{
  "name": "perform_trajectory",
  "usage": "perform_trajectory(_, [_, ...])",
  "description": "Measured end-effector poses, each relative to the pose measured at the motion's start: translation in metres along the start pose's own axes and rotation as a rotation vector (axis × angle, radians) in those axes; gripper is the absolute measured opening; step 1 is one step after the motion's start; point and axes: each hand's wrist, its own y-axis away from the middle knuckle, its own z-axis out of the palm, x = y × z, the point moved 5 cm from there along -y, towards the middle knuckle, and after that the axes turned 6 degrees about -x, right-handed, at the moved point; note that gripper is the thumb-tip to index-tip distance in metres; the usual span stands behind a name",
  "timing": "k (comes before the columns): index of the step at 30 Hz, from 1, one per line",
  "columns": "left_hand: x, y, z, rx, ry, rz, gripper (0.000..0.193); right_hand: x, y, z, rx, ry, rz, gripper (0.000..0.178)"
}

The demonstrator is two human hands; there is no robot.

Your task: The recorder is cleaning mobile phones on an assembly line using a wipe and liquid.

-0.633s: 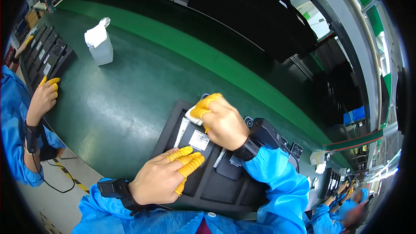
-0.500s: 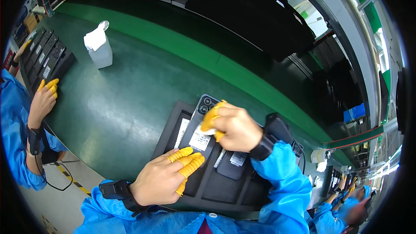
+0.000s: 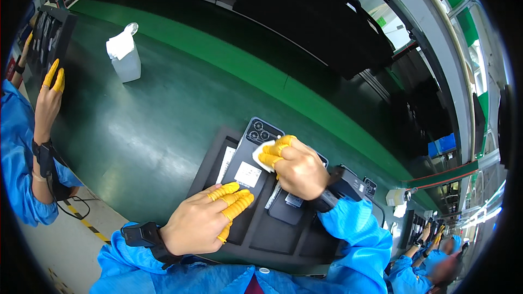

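Note:
A dark grey smartphone (image 3: 245, 157) lies back side up across a black compartment tray (image 3: 207, 164), its camera end pointing away from me. My left hand (image 3: 204, 219), with yellow finger cots, is closed at the phone's lower end, fingertips on its edge below a white label (image 3: 248, 175). Between the cot-covered fingers of my right hand (image 3: 298, 167) is a folded white wipe (image 3: 260, 155), pressed on the phone's back below the cameras. Another phone (image 3: 286, 205) sits in the tray, partly hidden under my right hand.
A translucent bottle (image 3: 127, 67) topped with white wipes stands at the far left of the green table (image 3: 158, 109). Beyond it, a co-worker's hand (image 3: 50, 98) is at another black tray (image 3: 66, 30). More phones and a white container (image 3: 396, 197) are to the right.
The wipe in my right hand has shifted slightly up the phone's back, uncovering the label. My left hand stays at the lower end. The co-worker's tray at left has tilted and moved away.

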Motion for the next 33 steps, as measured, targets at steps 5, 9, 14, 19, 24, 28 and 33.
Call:
perform_trajectory(5, [-0.002,0.001,0.002,-0.021,-0.026,0.006,0.058,0.009,0.009,-0.030,0.043,-0.041,0.033,0.041])
perform_trajectory(9, [-0.001,-0.003,0.002,-0.042,-0.020,-0.001,0.058,0.004,-0.010,-0.020,0.147,-0.057,-0.111,0.043])
perform_trajectory(14, [-0.006,-0.001,0.003,-0.016,0.019,-0.009,0.058,0.016,0.002,-0.004,0.055,-0.019,-0.149,0.041])
perform_trajectory(19, [-0.001,0.000,-0.001,-0.035,-0.016,-0.020,0.057,0.039,0.025,-0.033,-0.004,0.110,0.096,0.027])
perform_trajectory(24, [-0.002,-0.004,0.001,-0.020,-0.011,-0.023,0.057,0.036,-0.017,-0.018,0.188,0.062,0.044,0.027])
perform_trajectory(28, [-0.006,0.000,0.002,-0.015,0.012,-0.020,0.056,0.020,-0.008,0.000,0.127,0.173,0.041,0.009])
perform_trajectory(33, [0.000,0.000,-0.001,0.004,-0.008,-0.025,0.055,0.005,0.017,-0.018,-0.080,-0.006,-0.034,0.025])
